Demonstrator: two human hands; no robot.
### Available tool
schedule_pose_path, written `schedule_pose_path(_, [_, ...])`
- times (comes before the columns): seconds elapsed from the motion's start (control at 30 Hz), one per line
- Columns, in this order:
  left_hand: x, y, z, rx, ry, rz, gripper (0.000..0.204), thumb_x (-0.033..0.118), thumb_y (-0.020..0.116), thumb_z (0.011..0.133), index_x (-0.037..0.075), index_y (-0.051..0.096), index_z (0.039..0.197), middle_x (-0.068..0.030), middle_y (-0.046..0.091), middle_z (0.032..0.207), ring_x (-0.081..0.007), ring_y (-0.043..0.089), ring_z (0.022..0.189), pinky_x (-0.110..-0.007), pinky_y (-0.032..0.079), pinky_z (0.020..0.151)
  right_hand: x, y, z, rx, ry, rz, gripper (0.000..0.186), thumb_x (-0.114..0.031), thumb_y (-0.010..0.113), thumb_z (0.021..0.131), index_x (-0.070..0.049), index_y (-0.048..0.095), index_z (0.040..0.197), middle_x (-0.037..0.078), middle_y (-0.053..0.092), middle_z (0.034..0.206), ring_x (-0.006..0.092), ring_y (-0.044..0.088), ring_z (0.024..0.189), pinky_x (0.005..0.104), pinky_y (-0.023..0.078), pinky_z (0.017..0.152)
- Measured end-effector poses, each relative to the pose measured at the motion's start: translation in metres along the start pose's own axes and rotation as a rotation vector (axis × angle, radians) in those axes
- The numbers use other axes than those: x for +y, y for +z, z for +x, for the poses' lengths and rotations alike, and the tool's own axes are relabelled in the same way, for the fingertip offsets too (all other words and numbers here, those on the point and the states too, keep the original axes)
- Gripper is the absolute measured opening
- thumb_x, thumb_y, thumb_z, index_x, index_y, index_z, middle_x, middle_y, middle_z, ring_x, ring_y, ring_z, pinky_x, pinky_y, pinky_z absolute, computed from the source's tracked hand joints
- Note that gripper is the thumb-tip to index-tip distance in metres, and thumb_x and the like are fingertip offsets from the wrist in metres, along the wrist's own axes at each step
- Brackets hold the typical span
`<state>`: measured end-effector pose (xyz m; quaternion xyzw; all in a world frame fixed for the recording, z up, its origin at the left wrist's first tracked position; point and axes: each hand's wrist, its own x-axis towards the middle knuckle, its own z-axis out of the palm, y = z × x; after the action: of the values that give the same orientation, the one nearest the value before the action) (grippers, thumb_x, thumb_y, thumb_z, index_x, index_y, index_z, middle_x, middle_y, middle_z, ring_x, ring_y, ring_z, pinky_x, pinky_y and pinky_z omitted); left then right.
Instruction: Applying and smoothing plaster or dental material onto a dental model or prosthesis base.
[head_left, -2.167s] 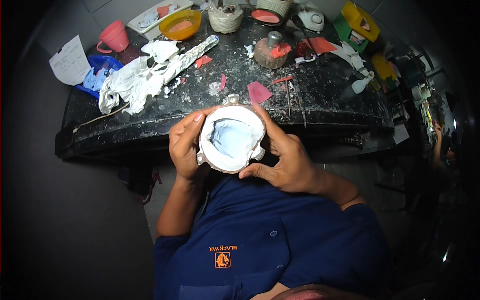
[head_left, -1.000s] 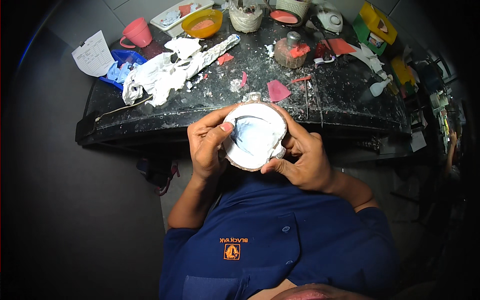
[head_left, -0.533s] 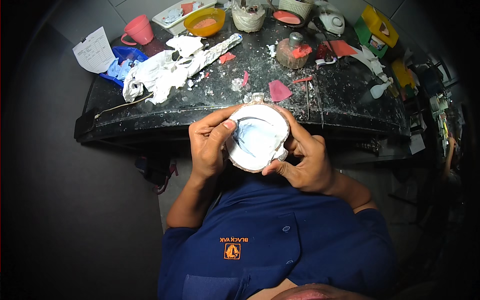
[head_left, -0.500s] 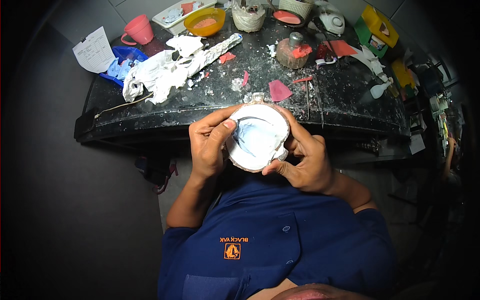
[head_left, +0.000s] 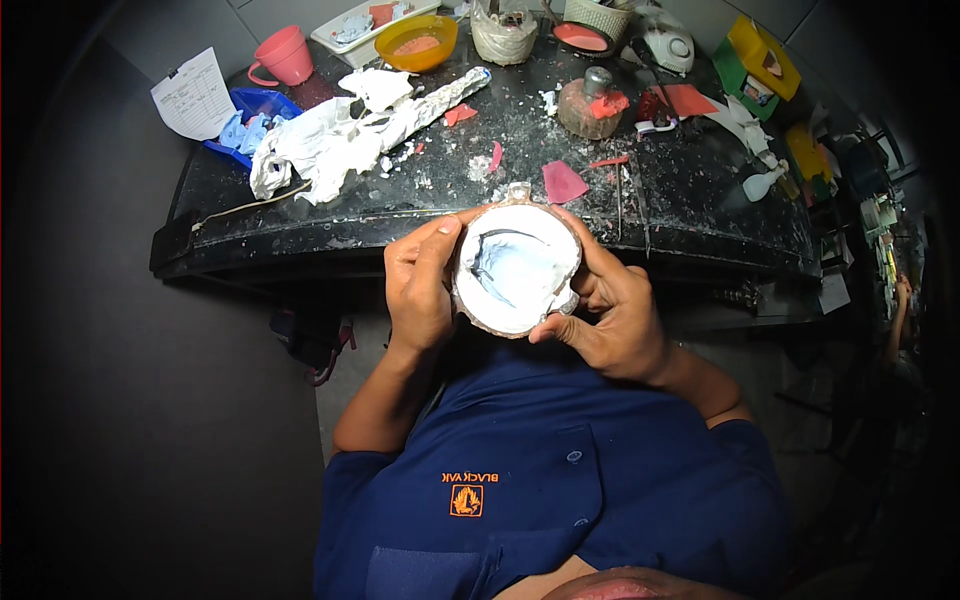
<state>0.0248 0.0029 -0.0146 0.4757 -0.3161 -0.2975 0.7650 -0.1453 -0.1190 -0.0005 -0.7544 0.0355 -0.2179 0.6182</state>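
Observation:
Between my hands, in front of the bench edge, is a round metal dental flask half [head_left: 512,268] filled with white plaster, its face turned up. The plaster has a hollow with a pale bluish tint and a dark curved line along its edge. My left hand [head_left: 422,285] grips the left rim, thumb at the upper left edge and fingers behind. My right hand [head_left: 615,315] holds the right side, thumb at the lower right rim beside a notch. The fingers under the flask are hidden. Just beyond it lies a pink wax piece [head_left: 565,182] on the black bench.
The black bench [head_left: 440,215] is strewn with white crumbs. Crumpled white plastic [head_left: 310,150], a blue tray [head_left: 262,103], a pink mug [head_left: 284,57] and a yellow bowl [head_left: 417,44] stand left. Toward the back right are a glass spirit burner [head_left: 590,108] and a red wax sheet [head_left: 685,100].
My left thumb has moved from the plaster's inner edge up and outward to the rim. The flask has tilted slightly; my right hand keeps its grip.

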Motion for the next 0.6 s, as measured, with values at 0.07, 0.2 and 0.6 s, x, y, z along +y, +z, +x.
schedule_pose_path(0.07, [0.001, 0.001, 0.0, -0.002, 0.012, -0.008, 0.042, 0.018, 0.045, 0.104, -0.017, 0.064, 0.116, -0.0218, 0.071, 0.107, -0.0195, 0.068, 0.094, -0.027, 0.051, 0.086, 0.001, 0.0, 0.0, 0.004, -0.001, 0.017, 0.092, -0.014, 0.078, 0.089, 0.01, 0.017, 0.154, 0.018, 0.073, 0.101, 0.0125, 0.068, 0.096, 0.0264, 0.055, 0.085])
schedule_pose_path(0.2, [0.005, 0.005, 0.002, -0.005, 0.021, 0.038, 0.046, 0.021, 0.042, 0.106, -0.018, 0.065, 0.115, -0.0218, 0.071, 0.107, -0.0198, 0.068, 0.093, -0.028, 0.051, 0.086, -0.002, -0.003, -0.001, -0.015, 0.063, 0.057, 0.089, -0.015, 0.075, 0.093, 0.011, 0.016, 0.155, 0.017, 0.072, 0.106, 0.0116, 0.066, 0.098, 0.0255, 0.054, 0.086])
schedule_pose_path(0.6, [0.012, 0.045, 0.029, -0.074, 0.09, 0.249, 0.058, 0.037, 0.037, 0.108, -0.013, 0.059, 0.128, -0.021, 0.07, 0.105, -0.0178, 0.065, 0.092, -0.025, 0.047, 0.086, -0.023, -0.043, 0.003, 0.114, 0.123, 0.592, 0.057, -0.002, 0.059, 0.1, 0.009, 0.033, 0.149, 0.016, 0.06, 0.13, 0.0174, 0.06, 0.117, 0.032, 0.051, 0.101])
